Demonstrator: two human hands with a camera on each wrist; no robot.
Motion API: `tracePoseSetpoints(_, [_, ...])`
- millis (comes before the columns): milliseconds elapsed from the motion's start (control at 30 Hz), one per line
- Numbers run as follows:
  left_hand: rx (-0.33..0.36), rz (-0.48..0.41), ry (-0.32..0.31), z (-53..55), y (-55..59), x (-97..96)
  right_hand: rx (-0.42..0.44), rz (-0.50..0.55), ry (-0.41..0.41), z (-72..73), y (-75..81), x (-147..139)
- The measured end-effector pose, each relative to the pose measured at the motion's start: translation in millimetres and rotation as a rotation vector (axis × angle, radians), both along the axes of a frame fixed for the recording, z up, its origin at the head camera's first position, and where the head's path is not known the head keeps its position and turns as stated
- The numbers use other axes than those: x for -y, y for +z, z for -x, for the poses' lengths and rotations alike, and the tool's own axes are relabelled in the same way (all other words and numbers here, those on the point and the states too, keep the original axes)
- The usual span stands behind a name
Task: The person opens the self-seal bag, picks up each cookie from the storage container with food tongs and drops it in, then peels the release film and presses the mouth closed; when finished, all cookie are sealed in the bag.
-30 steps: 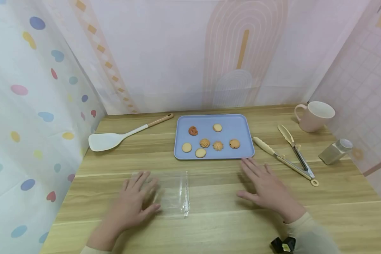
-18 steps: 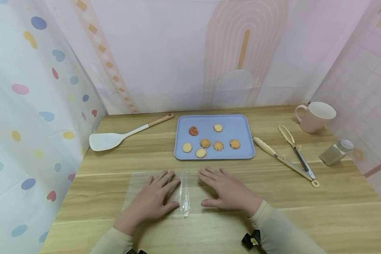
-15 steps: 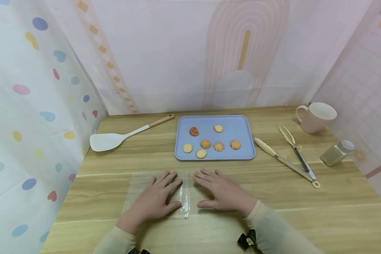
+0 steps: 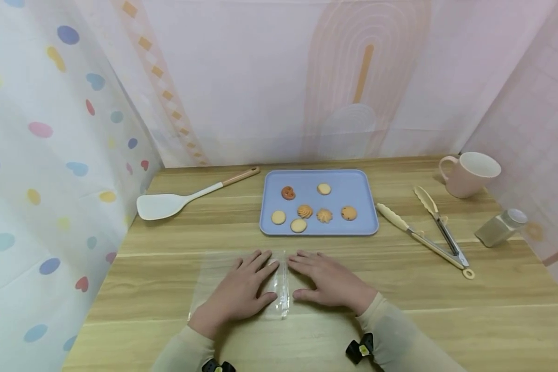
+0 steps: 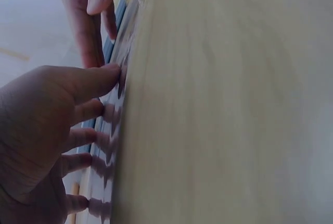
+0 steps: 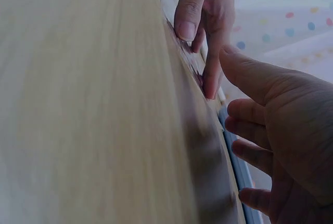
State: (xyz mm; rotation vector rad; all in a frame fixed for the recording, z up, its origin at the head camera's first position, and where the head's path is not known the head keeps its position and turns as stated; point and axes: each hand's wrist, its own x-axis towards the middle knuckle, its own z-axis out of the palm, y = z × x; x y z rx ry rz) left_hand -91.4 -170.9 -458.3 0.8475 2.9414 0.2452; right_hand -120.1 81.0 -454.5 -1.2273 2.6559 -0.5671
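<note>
A clear zip bag (image 4: 214, 268) lies flat on the wooden table, its zip edge toward the right. My left hand (image 4: 244, 289) rests on it with fingers spread, and in the left wrist view the fingertips (image 5: 78, 203) touch the shiny film. Just right of the zip edge is my right hand (image 4: 330, 281), fingers extended and holding nothing. In the right wrist view the right hand (image 6: 291, 130) hovers close over the table, beside the left hand (image 6: 208, 21). Beyond both hands stands a blue tray (image 4: 307, 178) bearing several cookies (image 4: 324, 215).
To the left lies a white spatula (image 4: 163, 206) with a wooden-look handle. Cream-tipped tongs (image 4: 439, 237) lie spread on the right. Past them stand a pink mug (image 4: 467, 178) and a glass shaker (image 4: 497, 230). Patterned curtains (image 4: 242, 88) enclose the back and sides.
My right hand has moved left from near the tray's corner to the bag's zip edge. My left hand has shifted right and settled on the bag. The head view has turned slightly.
</note>
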Motion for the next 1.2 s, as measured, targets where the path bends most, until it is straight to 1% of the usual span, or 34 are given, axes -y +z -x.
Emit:
tracePoseSetpoints(100, [0.005, 0.013, 0.002, 3.4, 0.8, -11.1, 0.019, 0.015, -0.033, 1.8, -0.4, -7.7])
tracePoseSetpoints(200, [0.012, 0.009, -0.005, 7.2, 1.3, -22.7, 0.021, 0.035, -0.059, 3.8, -1.2, -16.0])
tracePoseSetpoints(367, [0.036, 0.013, 0.0, 14.9, -0.4, -42.2, 0.03, 0.069, -0.083, 8.1, -3.7, -28.5])
tracePoseSetpoints(433, [0.028, 0.01, 0.004, 17.0, -2.6, -48.0, 0.031, 0.087, -0.09, 9.2, -4.8, -32.4])
tracePoseSetpoints(567, [-0.006, -0.023, 0.008, 20.4, -7.6, -56.1, 0.009, 0.125, -0.096, 12.7, -8.7, -38.3])
tracePoseSetpoints(767, [-0.046, -0.091, 0.008, 24.9, -13.9, -57.4, -0.028, 0.128, -0.086, 19.5, -13.3, -40.3])
tracePoseSetpoints(933, [-0.032, -0.174, 0.011, 24.4, -16.6, -50.6, -0.047, 0.146, -0.074, 20.5, -13.5, -39.0])
tracePoseSetpoints(1200, [-0.017, -0.296, -0.004, 19.9, -19.4, -43.1, -0.041, 0.149, -0.096, 17.7, -15.3, -39.0])
